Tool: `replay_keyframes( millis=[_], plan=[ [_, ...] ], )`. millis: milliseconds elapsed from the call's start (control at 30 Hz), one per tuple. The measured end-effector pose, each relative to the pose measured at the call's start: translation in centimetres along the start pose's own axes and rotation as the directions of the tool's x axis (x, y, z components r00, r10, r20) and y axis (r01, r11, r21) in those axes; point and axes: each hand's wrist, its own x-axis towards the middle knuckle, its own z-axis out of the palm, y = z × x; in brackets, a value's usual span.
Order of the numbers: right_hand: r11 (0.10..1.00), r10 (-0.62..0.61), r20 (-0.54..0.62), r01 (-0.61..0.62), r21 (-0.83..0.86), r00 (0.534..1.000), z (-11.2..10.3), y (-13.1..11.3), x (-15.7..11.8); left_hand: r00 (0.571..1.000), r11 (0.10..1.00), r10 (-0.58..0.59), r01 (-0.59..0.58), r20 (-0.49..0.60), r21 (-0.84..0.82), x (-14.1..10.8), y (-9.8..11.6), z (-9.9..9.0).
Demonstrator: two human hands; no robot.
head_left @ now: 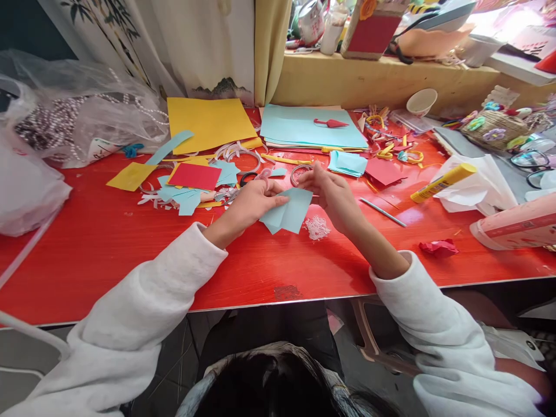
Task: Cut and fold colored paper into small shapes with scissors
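Observation:
Several light blue paper pieces, overlapping like a small fan, are held above the red table. My left hand pinches them at their left side, thumb on top. At their upper right corner, the bent fingers of my right hand close on the edge; the fingertips are partly hidden. Just behind my left hand lie scissors with pink handles, half covered. A tape roll rests behind my right fingers. White shredded scraps lie under and beside the paper.
Yellow sheets and a light blue stack lie at the back. Red and blue cut pieces are at left, near a plastic bag. At right are a glue stick, a thin blue stick and a pink cylinder.

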Motion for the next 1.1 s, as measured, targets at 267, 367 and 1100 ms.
replay_keyframes(
  millis=[267, 367, 1100],
  plan=[
    [0.898, 0.274, 0.277, -0.348, 0.270, 0.921, -0.23, -0.03, 0.03, 0.997, 0.995, 0.049, -0.054, -0.062, -0.080, -0.09, -0.01, 0.26],
    [0.849, 0.330, 0.322, -0.428, 0.309, 0.887, -0.16, -0.33, 0.00, 0.997, 0.996, 0.048, -0.052, -0.066, -0.067, -0.16, 0.06, 0.29],
    [0.985, 0.047, 0.203, -0.011, -0.173, 0.978, 0.52, -0.66, -0.88, 0.988, 0.984, 0.144, -0.137, -0.053, 0.113, -0.36, 0.35, 0.08]
  ],
)
